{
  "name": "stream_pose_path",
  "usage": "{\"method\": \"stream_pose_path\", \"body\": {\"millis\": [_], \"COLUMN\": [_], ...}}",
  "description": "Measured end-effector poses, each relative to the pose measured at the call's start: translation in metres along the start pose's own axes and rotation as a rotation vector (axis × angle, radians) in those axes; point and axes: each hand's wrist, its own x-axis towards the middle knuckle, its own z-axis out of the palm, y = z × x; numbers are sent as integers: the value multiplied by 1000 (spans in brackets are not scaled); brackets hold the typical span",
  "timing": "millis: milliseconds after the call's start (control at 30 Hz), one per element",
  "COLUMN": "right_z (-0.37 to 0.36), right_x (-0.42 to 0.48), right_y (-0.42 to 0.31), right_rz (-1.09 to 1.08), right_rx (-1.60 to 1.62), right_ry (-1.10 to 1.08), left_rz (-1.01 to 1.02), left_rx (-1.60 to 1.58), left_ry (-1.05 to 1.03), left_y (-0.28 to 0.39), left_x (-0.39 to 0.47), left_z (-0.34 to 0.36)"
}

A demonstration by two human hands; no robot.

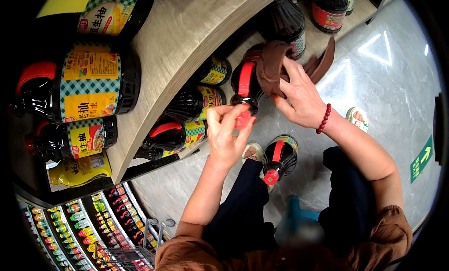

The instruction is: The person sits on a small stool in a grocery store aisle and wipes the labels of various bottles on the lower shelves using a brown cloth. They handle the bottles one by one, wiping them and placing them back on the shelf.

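Note:
My left hand grips the red cap of a dark sauce bottle, thumb and fingers closed around it. That bottle has a red handle and tilts towards me at the front of the low shelf. In my right hand is a brown cloth, pressed against the bottle's side. The cloth hides much of the bottle's body, and its loose end hangs off to the right. Between my feet another dark bottle with a red cap and handle stands on the floor.
A curved wooden shelf with large sauce bottles overhangs the left side. More bottles stand on the lower shelf. Below me is a blue stool. A shopping cart and stocked shelves are at lower left. An exit sign marks the tiled floor.

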Motion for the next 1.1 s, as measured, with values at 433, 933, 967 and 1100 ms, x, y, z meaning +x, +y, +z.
{"method": "stream_pose_path", "body": {"millis": [433, 933, 967, 1100], "right_z": [24, 67, 63, 40], "right_x": [8, -26, -24, -13], "right_y": [9, 10, 11, 12], "right_rz": [-86, 926, 874, 808], "right_rx": [-99, 1609, 1593, 1587], "right_ry": [-58, -300, -293, -301], "left_rz": [-1, -43, -50, -276], "left_rx": [-40, -38, -50, -144], "left_ry": [-82, 98, 114, 121], "left_y": [14, -7, -10, -32], "left_x": [-3, 28, 34, 69], "left_z": [8, 4, 4, 3]}}
